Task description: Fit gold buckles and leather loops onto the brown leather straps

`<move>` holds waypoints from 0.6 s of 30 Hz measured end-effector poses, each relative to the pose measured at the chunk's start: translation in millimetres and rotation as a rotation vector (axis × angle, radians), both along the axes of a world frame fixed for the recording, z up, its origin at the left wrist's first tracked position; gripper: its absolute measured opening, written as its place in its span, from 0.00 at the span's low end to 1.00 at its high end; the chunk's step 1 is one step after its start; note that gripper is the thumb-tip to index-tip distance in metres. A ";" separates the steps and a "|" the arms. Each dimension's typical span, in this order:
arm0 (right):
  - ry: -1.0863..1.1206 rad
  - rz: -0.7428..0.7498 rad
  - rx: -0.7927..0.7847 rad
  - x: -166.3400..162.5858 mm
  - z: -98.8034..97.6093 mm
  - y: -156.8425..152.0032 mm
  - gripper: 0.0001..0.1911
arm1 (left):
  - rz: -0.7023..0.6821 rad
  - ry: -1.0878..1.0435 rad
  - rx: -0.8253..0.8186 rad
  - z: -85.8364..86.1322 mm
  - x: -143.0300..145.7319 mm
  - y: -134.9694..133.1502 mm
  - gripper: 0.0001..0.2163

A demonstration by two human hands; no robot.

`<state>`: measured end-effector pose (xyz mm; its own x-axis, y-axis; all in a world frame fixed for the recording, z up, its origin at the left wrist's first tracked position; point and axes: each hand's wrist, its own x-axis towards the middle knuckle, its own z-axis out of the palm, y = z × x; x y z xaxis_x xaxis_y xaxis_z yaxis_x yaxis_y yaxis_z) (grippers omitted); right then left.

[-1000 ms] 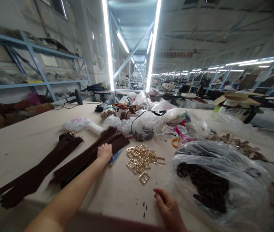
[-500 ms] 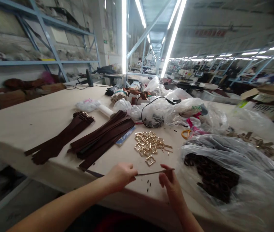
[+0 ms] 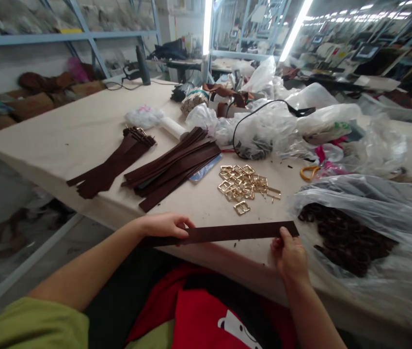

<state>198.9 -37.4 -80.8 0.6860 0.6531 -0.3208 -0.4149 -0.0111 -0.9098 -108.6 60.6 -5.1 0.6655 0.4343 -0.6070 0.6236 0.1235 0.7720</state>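
Observation:
A dark brown leather strap (image 3: 228, 232) is held flat between both hands over the table's near edge. My left hand (image 3: 164, 225) pinches its left part and my right hand (image 3: 290, 254) grips its right end. Just beyond the strap lies a heap of gold metal buckles (image 3: 245, 183). Further left rests a stack of brown straps (image 3: 173, 167), and beside it a second bundle of straps (image 3: 113, 162) with buckles at the far end.
A clear plastic bag (image 3: 362, 213) of dark brown loops sits at the right. Several plastic bags (image 3: 275, 121), orange scissors (image 3: 309, 172) and a white roll (image 3: 173, 127) crowd the middle. Blue shelving (image 3: 64, 34) stands behind the beige table (image 3: 82, 126).
My left hand left the stack with one strap and brought it to the near edge; my right hand took its other end. The view tilted down.

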 end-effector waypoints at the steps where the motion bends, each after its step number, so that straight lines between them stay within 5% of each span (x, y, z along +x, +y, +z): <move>1: -0.010 0.000 -0.005 -0.2 -0.7 0.2 0.15 | -0.012 0.012 0.039 -1.3 -1.3 -0.6 0.16; 6: -0.059 0.026 -0.010 1.7 -5.4 -0.7 0.14 | -0.125 0.166 0.450 -8.7 3.3 -7.0 0.14; 10: -0.117 0.095 -0.006 -14.8 -2.0 -4.4 0.14 | -0.106 0.193 0.708 -17.2 39.3 -17.2 0.16; 12: -0.155 0.206 -0.020 -33.2 3.3 -7.2 0.15 | -0.056 0.046 0.698 -21.4 66.1 -20.9 0.19; 15: -0.265 0.383 0.020 -54.9 11.2 -9.7 0.15 | -0.068 -0.178 0.458 -26.9 98.3 -21.5 0.17; 18: -0.492 0.476 0.004 -41.3 19.0 -11.1 0.15 | -0.068 -0.262 0.281 -33.6 109.0 -16.1 0.13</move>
<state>157.5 -48.5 -61.8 0.3888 0.9203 -0.0423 0.0957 -0.0860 -0.9917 0.4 44.5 -38.7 0.8149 0.5094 -0.2766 0.4007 -0.1501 0.9038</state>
